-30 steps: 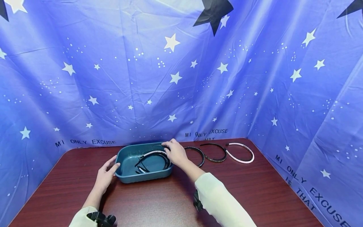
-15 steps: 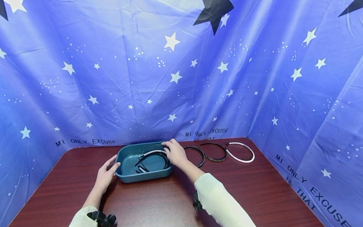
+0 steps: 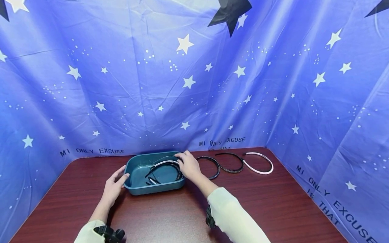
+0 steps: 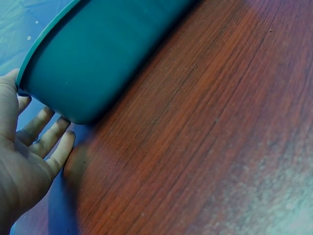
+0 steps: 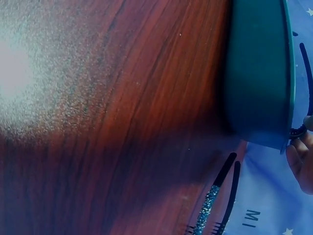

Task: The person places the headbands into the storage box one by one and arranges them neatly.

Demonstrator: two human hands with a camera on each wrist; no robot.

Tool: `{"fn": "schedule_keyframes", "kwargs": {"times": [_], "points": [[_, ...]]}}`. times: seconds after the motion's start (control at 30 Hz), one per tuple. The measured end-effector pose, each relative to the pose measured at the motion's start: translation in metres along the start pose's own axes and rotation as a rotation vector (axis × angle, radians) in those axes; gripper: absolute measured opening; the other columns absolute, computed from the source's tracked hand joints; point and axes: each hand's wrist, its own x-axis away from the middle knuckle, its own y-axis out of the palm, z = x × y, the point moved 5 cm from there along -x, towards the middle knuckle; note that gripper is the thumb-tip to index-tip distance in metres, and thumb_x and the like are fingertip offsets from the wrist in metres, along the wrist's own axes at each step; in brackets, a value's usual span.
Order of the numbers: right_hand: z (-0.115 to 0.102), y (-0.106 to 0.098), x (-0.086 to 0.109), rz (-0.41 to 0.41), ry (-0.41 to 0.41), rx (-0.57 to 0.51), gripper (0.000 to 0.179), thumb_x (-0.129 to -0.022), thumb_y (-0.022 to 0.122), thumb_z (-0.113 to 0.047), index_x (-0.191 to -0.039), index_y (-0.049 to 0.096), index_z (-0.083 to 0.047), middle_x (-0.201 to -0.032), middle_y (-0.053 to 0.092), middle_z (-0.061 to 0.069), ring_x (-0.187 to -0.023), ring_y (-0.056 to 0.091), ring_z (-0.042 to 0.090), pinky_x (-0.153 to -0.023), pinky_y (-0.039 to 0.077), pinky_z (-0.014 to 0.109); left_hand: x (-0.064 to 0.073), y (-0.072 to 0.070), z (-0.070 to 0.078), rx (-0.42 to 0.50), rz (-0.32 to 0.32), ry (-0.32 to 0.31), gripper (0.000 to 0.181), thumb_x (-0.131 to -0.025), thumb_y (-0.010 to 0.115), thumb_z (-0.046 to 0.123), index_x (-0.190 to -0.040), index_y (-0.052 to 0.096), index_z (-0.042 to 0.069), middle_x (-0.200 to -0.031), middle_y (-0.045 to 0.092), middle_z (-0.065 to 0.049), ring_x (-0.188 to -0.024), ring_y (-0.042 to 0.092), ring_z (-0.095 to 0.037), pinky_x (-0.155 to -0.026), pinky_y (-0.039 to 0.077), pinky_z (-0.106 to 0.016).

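A teal plastic basin (image 3: 152, 191) stands on the table. My left hand (image 3: 113, 185) grips its left end, thumb over the rim and fingers against the outer wall, as the left wrist view also shows. At the right end, my right hand (image 3: 189, 166) pinches a black toothed headband (image 5: 307, 73) over the rim; part of it is hidden by the hand. Inside the basin lie a white-and-black headband (image 3: 165, 162) and other dark headbands, overlapping, with a small silvery piece (image 3: 152, 181) near the front wall.
Right of the basin, a dark glittery headband (image 3: 217, 167), a black headband (image 3: 234, 171) and a pale pink headband (image 3: 265, 172) lie in a row on the reddish-brown table (image 3: 158, 219). A blue star-patterned curtain (image 3: 121, 84) hangs behind and at both sides.
My right hand dips slightly at the basin's right end, and more of the thin black headband's curve shows inside the rim. The left hand stays in place.
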Motion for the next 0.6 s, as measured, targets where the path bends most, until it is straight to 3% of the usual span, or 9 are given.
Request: {"fn": "schedule_keyframes", "kwargs": {"times": [0.6], "points": [[-0.0025,0.0034,-0.0005,-0.012,0.017,0.015,0.024,-0.092,0.057,-0.016,-0.113,0.067,-0.023,-0.104,0.061,0.000,-0.087,0.057,0.013,-0.066,0.047,0.026,0.0016,0.0007,0.0014,0.014,0.015,0.028,0.054,-0.095,0.053,0.033,-0.143,0.038,0.012,-0.135,0.045,-0.021,-0.083,0.050,0.013,-0.070,0.050,-0.014]]}}
